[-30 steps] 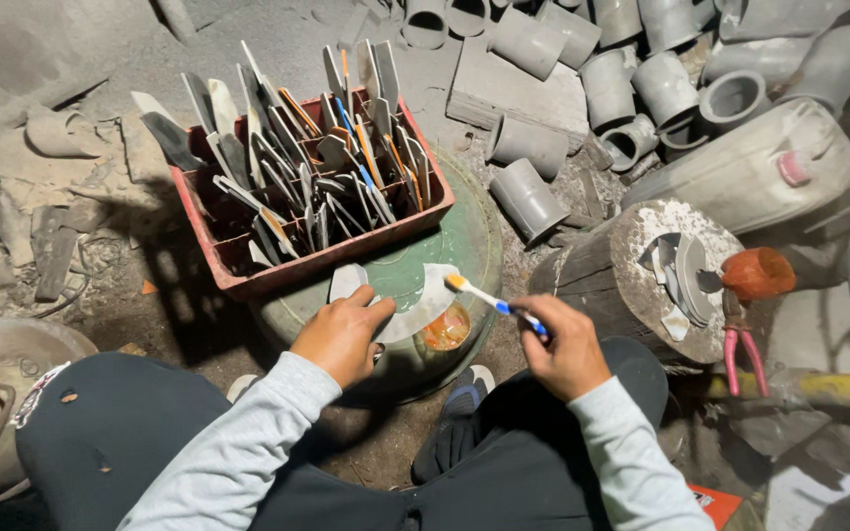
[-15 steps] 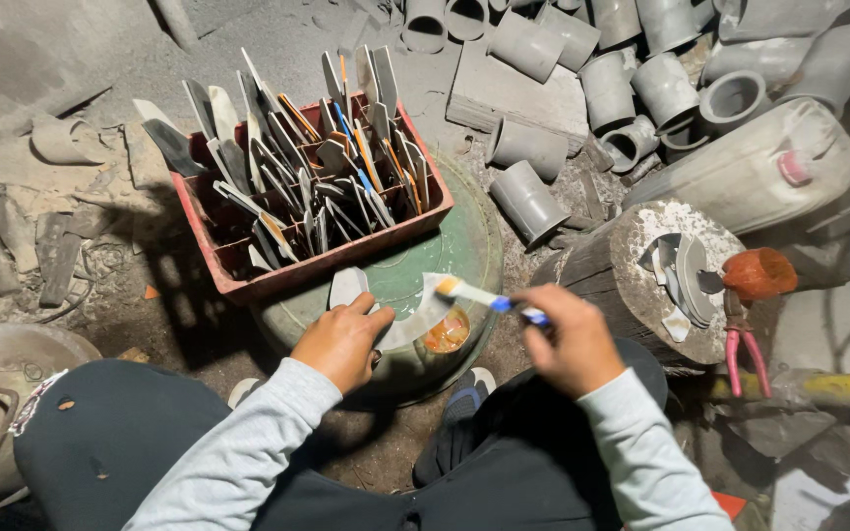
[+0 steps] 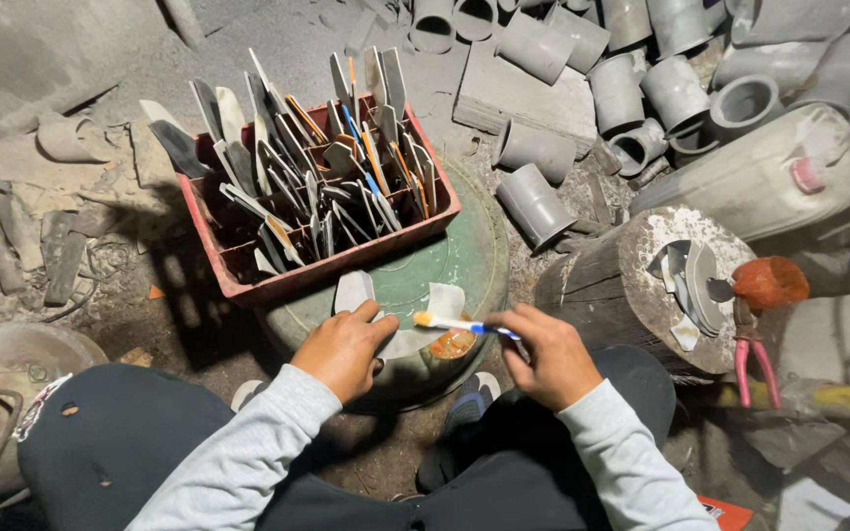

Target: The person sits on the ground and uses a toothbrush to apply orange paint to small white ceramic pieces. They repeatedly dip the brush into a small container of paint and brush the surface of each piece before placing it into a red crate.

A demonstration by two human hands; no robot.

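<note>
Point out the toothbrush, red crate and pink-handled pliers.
toothbrush (image 3: 464,324), head view, mid-handle.
red crate (image 3: 346,264), head view, near wall.
pink-handled pliers (image 3: 752,359), head view, handles.

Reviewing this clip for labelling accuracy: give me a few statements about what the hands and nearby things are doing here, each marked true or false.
1. The right hand holds a toothbrush with its head over the pale curved piece. True.
2. The left hand rests on the pale curved piece on the green drum. True.
3. The red crate is empty. False: it is packed with upright thin shaped pieces.
4. The pink-handled pliers are in the left hand. False: they lie beside the wooden stump, untouched.
5. Grey pipe sections lie beyond the drum. True.
</note>
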